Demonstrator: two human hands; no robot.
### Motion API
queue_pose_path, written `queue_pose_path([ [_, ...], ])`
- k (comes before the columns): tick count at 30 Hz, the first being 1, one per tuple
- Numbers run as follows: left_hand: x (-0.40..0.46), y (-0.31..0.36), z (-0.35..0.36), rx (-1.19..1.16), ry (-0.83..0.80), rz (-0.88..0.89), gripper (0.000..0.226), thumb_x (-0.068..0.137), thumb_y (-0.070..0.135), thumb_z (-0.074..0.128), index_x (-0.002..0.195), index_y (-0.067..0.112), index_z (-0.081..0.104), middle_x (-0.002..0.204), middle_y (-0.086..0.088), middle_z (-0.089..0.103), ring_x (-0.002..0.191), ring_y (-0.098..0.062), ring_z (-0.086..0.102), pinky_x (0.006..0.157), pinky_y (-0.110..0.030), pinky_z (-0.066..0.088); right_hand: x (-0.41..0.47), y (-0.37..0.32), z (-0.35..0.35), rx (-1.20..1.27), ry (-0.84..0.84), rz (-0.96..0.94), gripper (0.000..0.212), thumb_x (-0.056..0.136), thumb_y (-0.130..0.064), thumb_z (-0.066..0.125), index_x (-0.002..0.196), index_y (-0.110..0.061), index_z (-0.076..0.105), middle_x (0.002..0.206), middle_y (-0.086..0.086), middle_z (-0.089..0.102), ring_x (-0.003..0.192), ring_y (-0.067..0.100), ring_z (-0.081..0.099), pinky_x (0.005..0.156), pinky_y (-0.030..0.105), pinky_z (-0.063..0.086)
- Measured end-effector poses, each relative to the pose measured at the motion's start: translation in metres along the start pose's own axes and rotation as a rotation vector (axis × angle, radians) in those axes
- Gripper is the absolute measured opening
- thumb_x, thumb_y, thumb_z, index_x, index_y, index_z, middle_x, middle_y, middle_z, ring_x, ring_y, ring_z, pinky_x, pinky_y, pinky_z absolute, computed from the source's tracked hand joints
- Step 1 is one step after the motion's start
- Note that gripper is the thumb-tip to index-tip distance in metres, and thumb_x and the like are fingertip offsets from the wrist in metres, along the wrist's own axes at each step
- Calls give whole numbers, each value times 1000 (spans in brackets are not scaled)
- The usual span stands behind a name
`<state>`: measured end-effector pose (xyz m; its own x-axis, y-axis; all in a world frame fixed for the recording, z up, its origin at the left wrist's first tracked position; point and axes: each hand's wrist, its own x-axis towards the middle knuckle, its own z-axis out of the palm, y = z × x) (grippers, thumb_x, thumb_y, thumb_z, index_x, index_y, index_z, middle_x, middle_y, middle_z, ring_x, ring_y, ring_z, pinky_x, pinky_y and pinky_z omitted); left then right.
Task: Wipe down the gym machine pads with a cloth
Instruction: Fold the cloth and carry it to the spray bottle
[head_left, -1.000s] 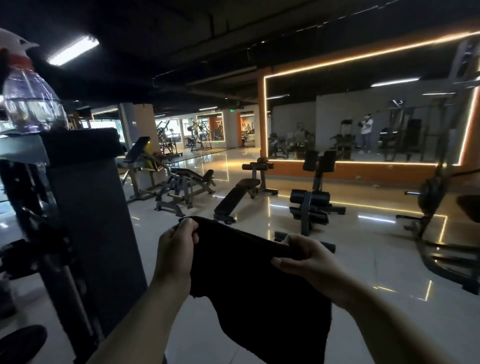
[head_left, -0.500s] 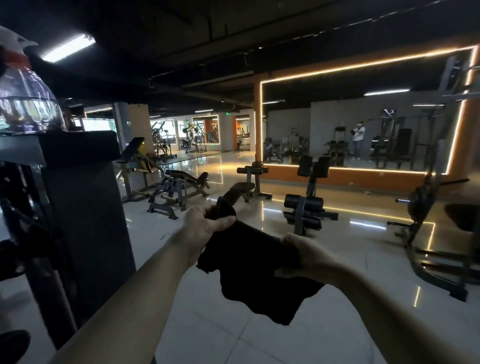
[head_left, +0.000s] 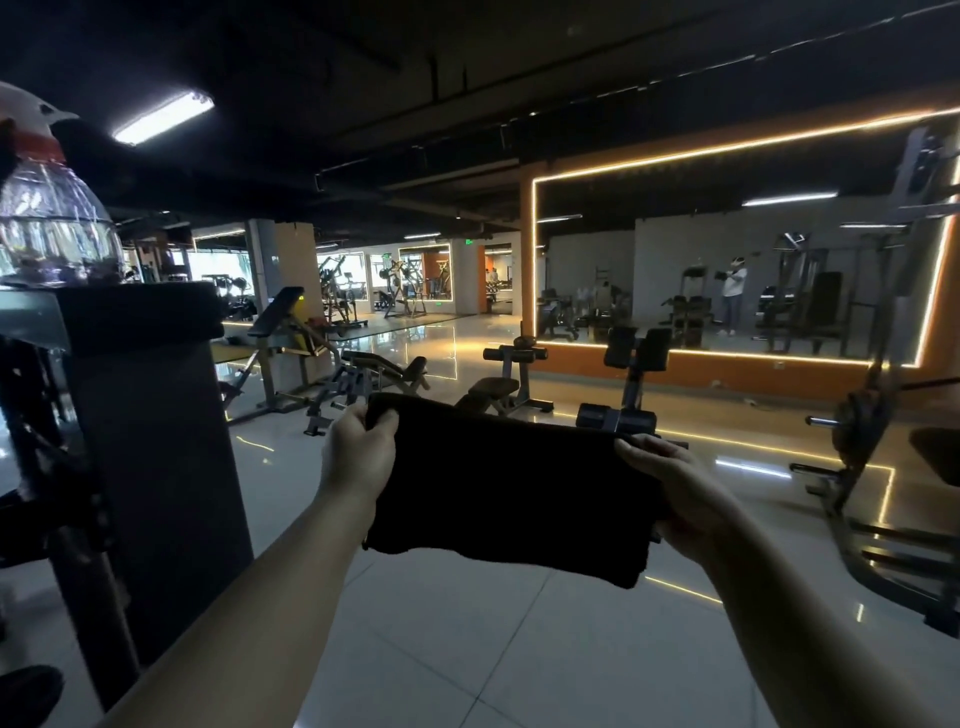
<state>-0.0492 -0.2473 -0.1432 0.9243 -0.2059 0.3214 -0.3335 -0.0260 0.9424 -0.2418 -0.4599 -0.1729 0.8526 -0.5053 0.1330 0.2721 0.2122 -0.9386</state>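
A dark cloth (head_left: 509, 483) hangs folded into a flat rectangle in front of me, stretched between both hands. My left hand (head_left: 358, 452) grips its upper left corner. My right hand (head_left: 670, 488) holds its right edge, thumb on top. A tall grey machine (head_left: 150, 457) with a dark pad (head_left: 140, 312) on top stands close at the left. A clear spray bottle (head_left: 52, 208) with a white and red nozzle sits on that machine.
Pale glossy floor tiles (head_left: 493, 639) lie below the cloth. Benches (head_left: 488, 389) and a roller-pad machine (head_left: 623, 410) stand ahead. A plate-loaded machine (head_left: 872, 467) is at the right. A lit wall mirror (head_left: 727, 270) reflects a person.
The cloth went from hanging loose, to bunched between the hands, to a folded rectangle pulled flat. Both hands rose slightly and moved apart.
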Motion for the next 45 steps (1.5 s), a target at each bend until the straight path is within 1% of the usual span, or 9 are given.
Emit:
queue_pose_path([
  [4,-15,2,25,189,114,-52,24,96,23,48,110,6,58,100,-11,60,87,-23,53,71,-32,39,1,-8,34,50,185,79,13,93,-14,51,100,-5,55,79,9,53,63,18,53,53,27,43],
  [8,-43,9,58,207,-52,25,20,98,20,46,109,9,57,89,-2,56,70,-9,50,55,-20,37,3,-8,73,-99,183,-24,4,94,-7,49,95,-9,52,80,8,49,70,18,51,54,26,43],
  [16,-51,21,66,8,-299,47,29,86,34,67,102,16,51,101,-4,62,93,-18,60,84,-37,53,6,-8,101,-224,-9,4,65,96,-59,23,95,-10,67,96,15,71,89,25,69,70,33,57],
  [23,-32,21,35,-158,-302,-58,15,93,12,57,108,9,56,104,-11,64,94,-22,63,71,-29,54,21,9,73,-288,168,-177,39,99,-42,35,94,-15,61,96,11,59,81,17,54,68,29,42],
  [28,-22,23,14,-345,-386,-125,18,93,9,56,108,1,63,104,-18,69,99,-30,66,74,-34,54,28,57,59,-217,-290,179,68,75,-75,53,124,-28,53,133,6,54,126,23,47,109,53,25],
  [33,-9,20,-10,-395,-353,-227,23,92,11,58,112,1,63,105,-19,70,96,-30,68,74,-36,55,24,63,72,39,-507,66,66,76,-41,76,127,-5,53,123,19,60,118,36,55,98,45,46],
  [39,-29,-9,-23,-274,-538,-745,47,89,41,61,115,3,57,96,-17,72,87,-30,70,70,-37,58,25,54,103,116,-152,236,52,93,-43,53,126,-3,51,114,22,63,100,33,63,71,33,54],
  [42,-31,-13,-23,-206,-469,-646,21,85,15,67,104,17,58,99,-13,70,92,-26,66,77,-36,55,23,48,105,-35,-179,184,53,88,-43,61,118,-1,54,116,23,62,105,36,62,92,46,51],
  [45,-23,1,-29,-83,-347,-440,33,86,8,65,112,27,60,107,-7,65,94,-20,61,69,-29,48,20,32,107,-184,-134,63,26,91,-27,58,102,-4,61,105,18,65,100,31,63,88,41,50],
])
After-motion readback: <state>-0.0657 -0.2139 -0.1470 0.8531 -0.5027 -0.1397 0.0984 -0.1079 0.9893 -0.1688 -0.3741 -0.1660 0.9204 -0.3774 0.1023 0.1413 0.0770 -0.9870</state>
